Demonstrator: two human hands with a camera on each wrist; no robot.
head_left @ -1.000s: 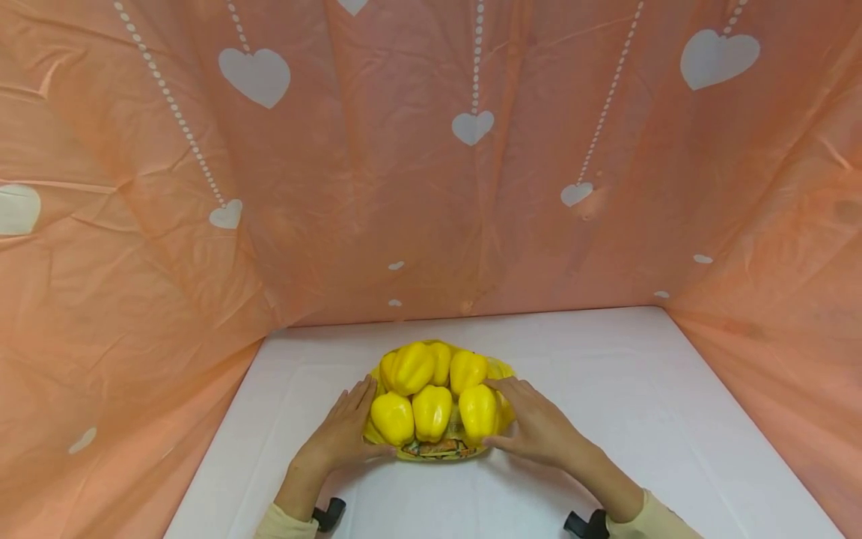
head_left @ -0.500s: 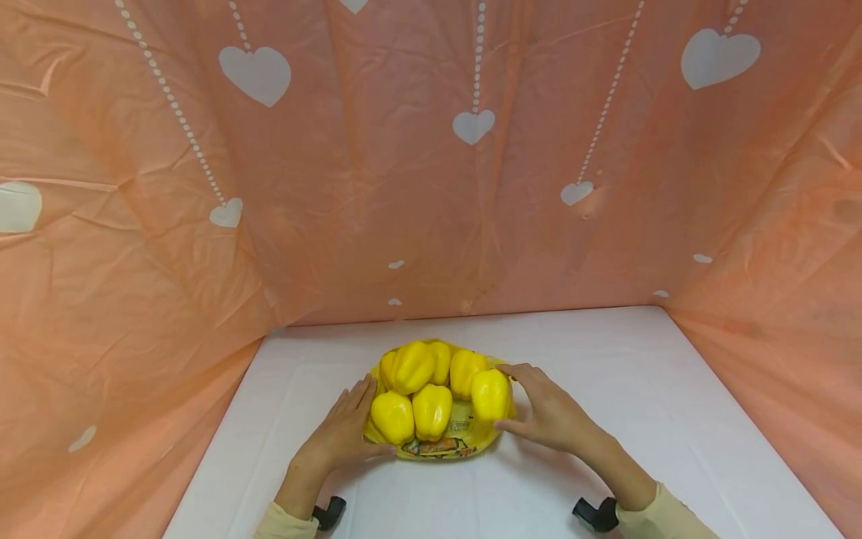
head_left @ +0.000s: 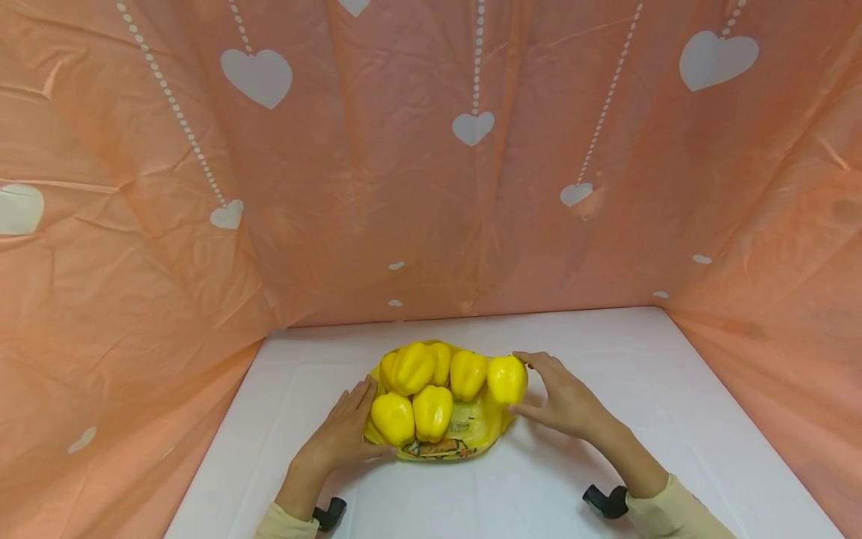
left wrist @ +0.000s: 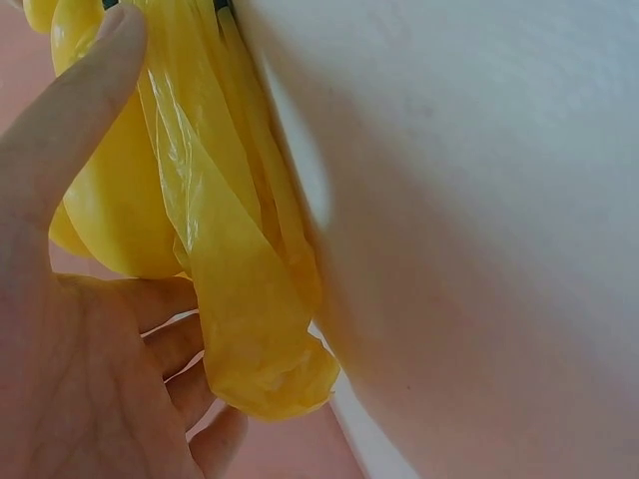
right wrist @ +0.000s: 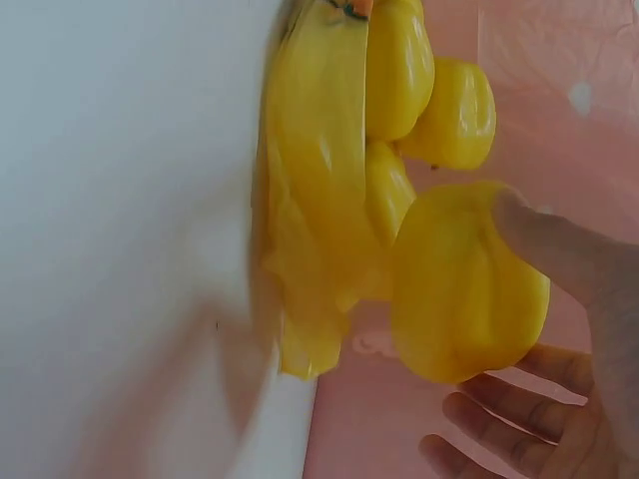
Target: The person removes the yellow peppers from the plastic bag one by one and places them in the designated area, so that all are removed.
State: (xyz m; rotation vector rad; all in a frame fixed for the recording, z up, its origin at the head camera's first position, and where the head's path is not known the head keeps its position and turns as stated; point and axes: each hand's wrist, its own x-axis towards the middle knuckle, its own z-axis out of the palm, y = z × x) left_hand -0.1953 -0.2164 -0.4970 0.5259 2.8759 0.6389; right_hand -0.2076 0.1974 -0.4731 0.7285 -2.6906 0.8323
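Note:
Several yellow bell peppers lie on a yellow plastic bag with a dark and orange print along its front. My right hand pinches one bell pepper between thumb and fingers at the bag's right edge. The right wrist view shows this held pepper raised off the bag, thumb on top. My left hand rests against the bag's left side, fingers fairly straight and thumb along the front. In the left wrist view, crumpled bag plastic lies against those fingers, partly hiding them.
The bag lies on a white table. Behind and at both sides hangs a peach curtain with white hearts. A black wrist mount is on the left wrist, and another mount on the right.
My right hand has carried its bell pepper from the front right of the bag back and to the right, baring the printed plastic. The left hand has stayed in place.

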